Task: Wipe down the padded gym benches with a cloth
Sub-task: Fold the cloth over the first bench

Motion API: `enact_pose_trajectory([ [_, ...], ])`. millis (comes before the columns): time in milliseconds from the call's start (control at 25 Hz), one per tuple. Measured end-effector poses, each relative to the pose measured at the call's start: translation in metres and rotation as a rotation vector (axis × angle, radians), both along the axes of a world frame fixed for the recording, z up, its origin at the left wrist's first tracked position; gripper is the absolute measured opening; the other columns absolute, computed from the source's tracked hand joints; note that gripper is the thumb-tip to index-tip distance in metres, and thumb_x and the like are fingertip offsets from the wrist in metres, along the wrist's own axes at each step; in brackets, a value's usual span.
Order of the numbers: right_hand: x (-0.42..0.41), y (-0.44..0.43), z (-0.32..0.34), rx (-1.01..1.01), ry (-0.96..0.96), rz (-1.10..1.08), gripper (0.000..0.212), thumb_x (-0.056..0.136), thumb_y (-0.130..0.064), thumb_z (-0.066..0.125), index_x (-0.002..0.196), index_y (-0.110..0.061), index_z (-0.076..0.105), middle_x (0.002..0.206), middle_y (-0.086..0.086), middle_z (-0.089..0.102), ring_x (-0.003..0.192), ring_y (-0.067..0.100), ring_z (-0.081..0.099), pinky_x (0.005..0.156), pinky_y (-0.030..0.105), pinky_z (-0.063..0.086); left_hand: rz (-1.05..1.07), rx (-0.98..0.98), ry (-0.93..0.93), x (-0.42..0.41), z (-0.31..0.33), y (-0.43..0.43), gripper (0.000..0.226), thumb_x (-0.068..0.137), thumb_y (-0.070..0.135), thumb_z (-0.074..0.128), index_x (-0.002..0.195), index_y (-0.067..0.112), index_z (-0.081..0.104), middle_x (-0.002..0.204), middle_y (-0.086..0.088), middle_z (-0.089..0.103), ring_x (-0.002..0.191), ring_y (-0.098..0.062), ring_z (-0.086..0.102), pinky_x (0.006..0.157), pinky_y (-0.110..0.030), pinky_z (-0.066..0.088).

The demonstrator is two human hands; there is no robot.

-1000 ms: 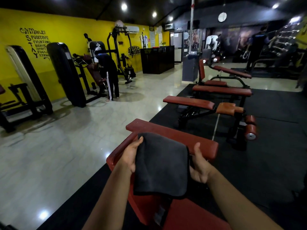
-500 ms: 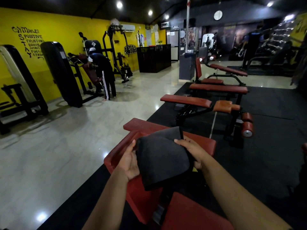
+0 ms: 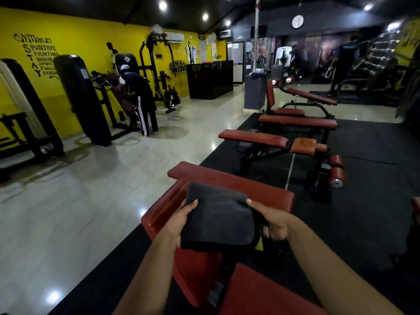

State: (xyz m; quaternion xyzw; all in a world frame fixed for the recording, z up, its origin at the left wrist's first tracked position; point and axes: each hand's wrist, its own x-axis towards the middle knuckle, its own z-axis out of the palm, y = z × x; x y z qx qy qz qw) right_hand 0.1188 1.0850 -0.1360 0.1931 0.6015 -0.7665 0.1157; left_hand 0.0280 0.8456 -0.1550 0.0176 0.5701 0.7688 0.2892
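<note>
Currently, head view: a folded dark grey cloth [image 3: 218, 219] is held over the nearest red bench [image 3: 261, 192]. It is gripped at its left edge by the left hand [image 3: 179, 223], thumb on top, and pinched at its right edge by the right hand [image 3: 272, 221], fingers curled beneath; contact with the pad cannot be told. A second red bench [image 3: 252, 138] and a third bench [image 3: 297, 121] are lined up beyond on the black floor mat [image 3: 363, 212], while a person in striped trousers [image 3: 141, 98] is seen bent over a machine by the yellow wall [image 3: 75, 30], well apart, with a dark counter [image 3: 210, 79] set further back.
</note>
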Motion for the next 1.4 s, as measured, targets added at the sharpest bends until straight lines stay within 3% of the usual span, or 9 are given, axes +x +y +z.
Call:
enact_pose_trajectory([
  [200,0.003,0.004,0.003,-0.158,0.135,-0.115,0.031,0.087,-0.008,0.063,0.118,-0.011,0.061,0.111,0.008,0.071,0.091,0.021,0.07,0.069,0.034,0.059,0.008,0.011,-0.003,0.009,0.001,0.002,0.036,0.092,0.023,0.064,0.127,0.034,0.057,0.119,-0.007,0.071,0.106,-0.029,0.068,0.083,-0.041,0.055],
  [360,0.006,0.003,-0.014,-0.337,0.041,-0.182,0.07,0.083,-0.066,0.057,0.12,-0.007,0.068,0.119,0.017,0.068,0.108,0.031,0.066,0.085,0.038,0.057,0.103,0.054,0.004,0.011,0.003,0.008,0.036,0.094,0.017,0.061,0.128,0.029,0.058,0.11,-0.006,0.074,0.094,-0.026,0.071,0.074,-0.036,0.055],
  [480,0.011,-0.021,-0.033,-0.759,0.201,-0.389,0.083,0.074,-0.079,0.051,0.112,-0.008,0.073,0.125,0.018,0.064,0.108,0.034,0.066,0.1,0.044,0.049,0.194,0.156,-0.089,0.018,0.01,0.022,0.026,0.097,0.022,0.057,0.118,0.037,0.059,0.107,-0.005,0.074,0.087,-0.025,0.072,0.066,-0.036,0.056],
  [600,0.014,-0.048,-0.042,-0.824,0.245,-0.422,0.103,0.061,-0.09,0.035,0.124,-0.013,0.063,0.127,0.014,0.064,0.118,0.033,0.06,0.111,0.045,0.035,0.277,0.24,-0.088,0.017,0.01,0.033,0.03,0.099,0.019,0.055,0.125,0.034,0.055,0.118,-0.008,0.069,0.092,-0.027,0.07,0.065,-0.038,0.057],
  [720,0.008,-0.054,-0.029,-0.696,0.266,-0.426,0.094,0.067,-0.079,0.049,0.129,-0.009,0.058,0.123,0.013,0.065,0.109,0.03,0.062,0.102,0.042,0.047,0.299,0.298,-0.101,0.022,0.003,0.033,0.037,0.099,0.015,0.054,0.131,0.032,0.05,0.127,-0.009,0.064,0.105,-0.03,0.065,0.074,-0.042,0.058],
  [880,-0.007,-0.056,-0.025,-0.473,0.194,-0.461,0.048,0.084,-0.01,0.067,0.131,-0.006,0.056,0.111,0.018,0.07,0.097,0.033,0.069,0.072,0.041,0.06,0.254,0.461,-0.095,0.031,-0.006,0.025,0.042,0.099,0.044,0.046,0.134,0.022,0.054,0.135,-0.006,0.06,0.117,-0.028,0.062,0.091,-0.04,0.054],
  [1040,0.005,-0.038,-0.003,-0.419,0.126,-0.281,0.049,0.069,-0.016,0.063,0.116,-0.002,0.064,0.108,0.023,0.068,0.093,0.037,0.066,0.081,0.044,0.055,0.275,0.365,-0.332,0.025,-0.005,0.009,0.078,0.09,0.073,0.036,0.121,0.005,0.06,0.109,-0.019,0.07,0.091,-0.031,0.07,0.074,-0.039,0.06],
  [1280,0.007,-0.012,0.011,-0.124,0.043,-0.162,0.028,0.082,-0.016,0.068,0.108,-0.007,0.069,0.098,0.016,0.073,0.085,0.031,0.07,0.072,0.037,0.055,0.088,0.124,-0.208,0.026,0.006,0.013,0.038,0.095,0.04,0.054,0.096,0.007,0.073,0.088,-0.015,0.075,0.073,-0.03,0.073,0.075,-0.042,0.055],
  [1400,-0.004,-0.001,0.007,0.029,0.129,-0.263,0.037,0.081,0.003,0.069,0.117,-0.001,0.064,0.102,0.018,0.072,0.087,0.031,0.07,0.073,0.037,0.056,0.096,0.068,-0.033,0.014,-0.001,0.005,0.049,0.08,0.019,0.07,0.127,0.004,0.062,0.111,-0.017,0.072,0.098,-0.035,0.07,0.085,-0.047,0.056],
])
